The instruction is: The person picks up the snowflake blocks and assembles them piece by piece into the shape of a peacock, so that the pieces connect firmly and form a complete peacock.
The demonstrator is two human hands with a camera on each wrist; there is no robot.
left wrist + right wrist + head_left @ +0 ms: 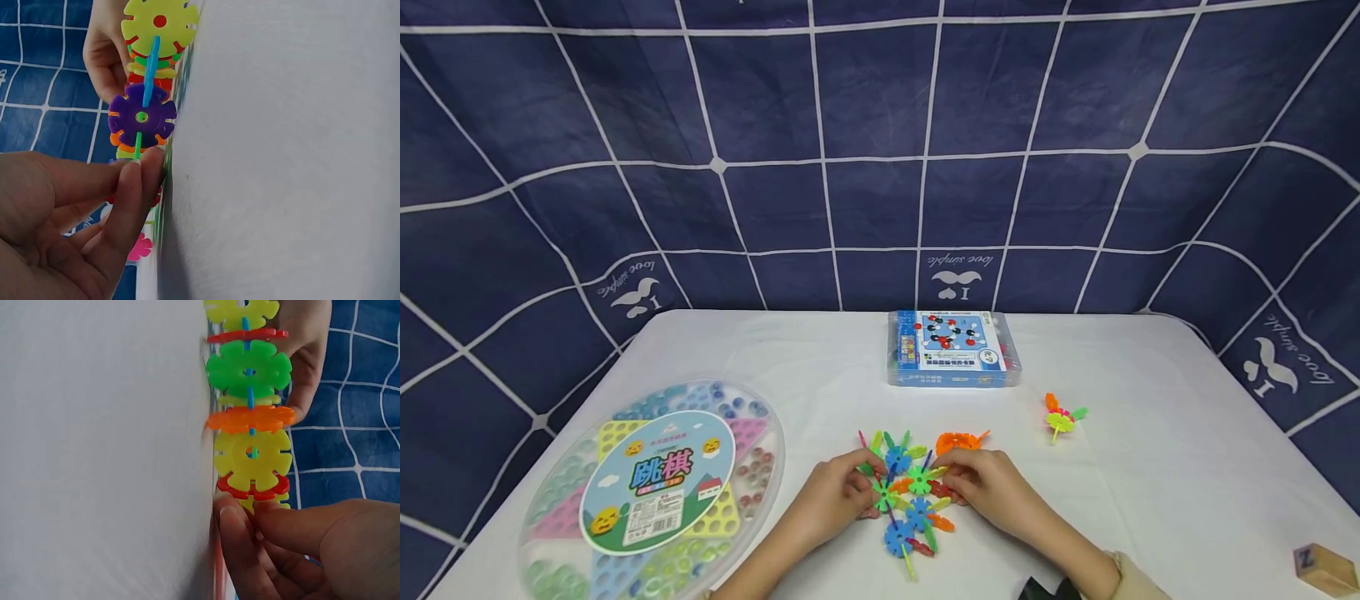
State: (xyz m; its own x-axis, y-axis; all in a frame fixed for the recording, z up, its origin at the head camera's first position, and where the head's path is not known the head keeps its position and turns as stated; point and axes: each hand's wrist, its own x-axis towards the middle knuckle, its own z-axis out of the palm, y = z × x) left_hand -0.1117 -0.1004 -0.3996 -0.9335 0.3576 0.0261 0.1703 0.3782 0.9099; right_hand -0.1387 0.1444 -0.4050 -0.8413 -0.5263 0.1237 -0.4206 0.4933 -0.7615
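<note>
From the head view we see both hands on a cluster of snowflake discs (904, 498) lying near the table's (1150, 467) front edge, about midway along it. The left hand (838, 493) curls its fingers on the cluster's left side; the right hand (992, 487) pinches its right side. Only the left wrist view shows the thumb and forefinger (128, 187) pinching a thin green stick below a purple disc (142, 116). Only the right wrist view shows fingertips (234, 537) gripping beneath a red disc (253, 486). The head view alone shows a round checkers case (651, 492) at the front left corner, a blue box (953, 348) toward the back edge, a small separate disc bunch (1060, 417) and a wooden block (1326, 569) at the front right corner.
</note>
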